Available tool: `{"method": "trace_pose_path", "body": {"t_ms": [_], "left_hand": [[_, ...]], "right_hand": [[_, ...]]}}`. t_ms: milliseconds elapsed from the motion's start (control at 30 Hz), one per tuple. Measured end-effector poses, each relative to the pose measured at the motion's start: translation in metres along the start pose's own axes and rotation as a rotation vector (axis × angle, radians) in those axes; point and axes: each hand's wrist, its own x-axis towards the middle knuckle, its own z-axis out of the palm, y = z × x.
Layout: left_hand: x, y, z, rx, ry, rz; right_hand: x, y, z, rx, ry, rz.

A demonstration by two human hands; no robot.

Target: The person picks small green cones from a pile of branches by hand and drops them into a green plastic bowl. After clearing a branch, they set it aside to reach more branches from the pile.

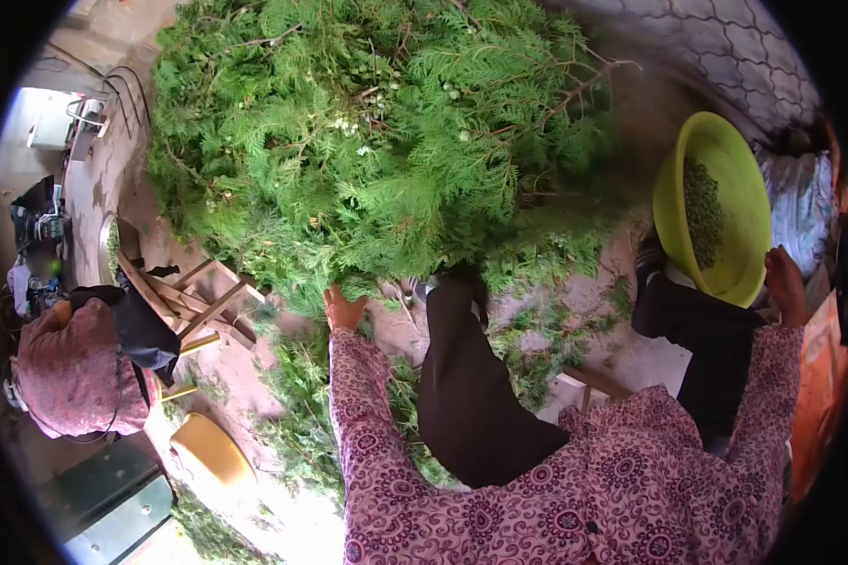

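My left hand (pixel 346 309) reaches forward to the lower edge of a big heap of green conifer branches (pixel 367 160), its fingers spread against the foliage. Over on the right, my right hand (pixel 785 281) is at the outer rim of a yellow-green basin (pixel 763 217), with the fingers bent; whether they grip the rim is hard to tell. The basin is tilted and holds many small green cones or berries (pixel 702 215). Small pale green cones (pixel 464 136) show among the branches.
Another person (pixel 85 367) sits at the left beside a wooden stool (pixel 212 301). A yellow tub (pixel 212 450) and a green box (pixel 113 508) stand lower left. Loose sprigs (pixel 301 395) litter the floor. Wire mesh (pixel 744 56) is at upper right, an orange sack (pixel 813 395) below.
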Motion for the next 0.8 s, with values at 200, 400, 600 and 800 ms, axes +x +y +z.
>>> {"method": "trace_pose_path", "body": {"t_ms": [200, 400, 600, 800], "left_hand": [[0.001, -0.015, 0.03, -0.108, -0.121, -0.011], [-0.051, -0.029, 0.049, 0.164, -0.208, -0.21], [-0.162, -0.098, 0.105, 0.284, -0.385, -0.292], [-0.224, -0.095, 0.096, 0.168, -0.26, -0.322]], "right_hand": [[-0.007, -0.013, 0.037, 0.005, 0.06, 0.009], [-0.007, -0.019, 0.045, -0.058, 0.003, 0.027], [-0.002, -0.011, 0.028, 0.014, -0.03, 0.0], [0.004, -0.007, 0.01, -0.001, -0.024, -0.019]]}}
